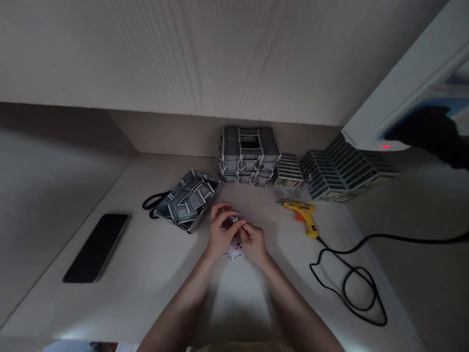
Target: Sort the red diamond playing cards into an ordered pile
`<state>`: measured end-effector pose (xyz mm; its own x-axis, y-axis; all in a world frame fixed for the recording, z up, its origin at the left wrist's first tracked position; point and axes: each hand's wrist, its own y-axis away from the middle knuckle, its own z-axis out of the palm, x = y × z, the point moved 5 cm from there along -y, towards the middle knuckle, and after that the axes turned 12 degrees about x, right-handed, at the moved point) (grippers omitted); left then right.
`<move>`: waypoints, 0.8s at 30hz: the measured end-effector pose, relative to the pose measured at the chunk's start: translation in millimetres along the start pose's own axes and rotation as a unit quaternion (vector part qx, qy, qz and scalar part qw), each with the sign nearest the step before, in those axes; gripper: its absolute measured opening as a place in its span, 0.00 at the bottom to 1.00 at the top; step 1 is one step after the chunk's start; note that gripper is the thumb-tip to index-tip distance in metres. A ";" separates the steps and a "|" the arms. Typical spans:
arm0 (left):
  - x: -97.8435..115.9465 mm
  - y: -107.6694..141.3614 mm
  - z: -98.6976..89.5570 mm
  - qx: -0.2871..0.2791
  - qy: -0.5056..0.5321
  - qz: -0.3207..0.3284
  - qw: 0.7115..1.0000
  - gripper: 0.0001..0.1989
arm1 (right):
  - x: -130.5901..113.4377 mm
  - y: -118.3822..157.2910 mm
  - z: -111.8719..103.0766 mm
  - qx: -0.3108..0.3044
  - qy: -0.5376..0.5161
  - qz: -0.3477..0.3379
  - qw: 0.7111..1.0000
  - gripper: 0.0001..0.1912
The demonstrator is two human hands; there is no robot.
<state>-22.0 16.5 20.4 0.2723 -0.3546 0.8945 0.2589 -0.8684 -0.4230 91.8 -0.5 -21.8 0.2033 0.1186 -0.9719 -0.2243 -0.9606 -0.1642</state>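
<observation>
My left hand (222, 229) is curled around a small playing-card piece (234, 219), its fingers closed on it. Just to the right, my right hand (253, 239) pinches at the same piece, fingertips meeting those of my left hand. Beneath and between both hands lie loose playing cards (236, 253) with red marks, partly covered by the fingers. A tray made of cards (174, 223), holding patterned card pieces, sits just beyond my left hand. A yellow glue gun (307, 215) lies to the right of my right hand.
Card-built boxes (249, 151) are stacked at the back wall, with card packs (326, 176) to their right. Black scissors (152, 203) lie partly under the tray. A black phone (95, 248) rests at left. The black cord (353, 293) coils at right.
</observation>
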 end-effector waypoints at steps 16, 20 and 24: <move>-11.2 -1.0 6.0 0.002 0.069 -0.072 0.995 0.03 | -1.6 1.1 -0.2 -0.005 0.034 -0.035 0.999 0.16; -12.5 1.5 7.3 -0.003 0.065 -0.092 0.994 0.04 | -1.8 1.8 -0.9 -0.002 0.037 -0.035 0.999 0.14; -17.3 2.6 8.1 0.010 0.063 -0.118 0.991 0.04 | -3.5 1.3 -1.3 0.004 -0.001 -0.006 1.000 0.13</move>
<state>-18.5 23.2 2.7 0.0833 -0.1838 0.9794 0.3204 -0.9257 -0.2010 92.0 -2.5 -18.4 0.2041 0.1315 -0.9701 -0.2297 -0.9568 -0.1780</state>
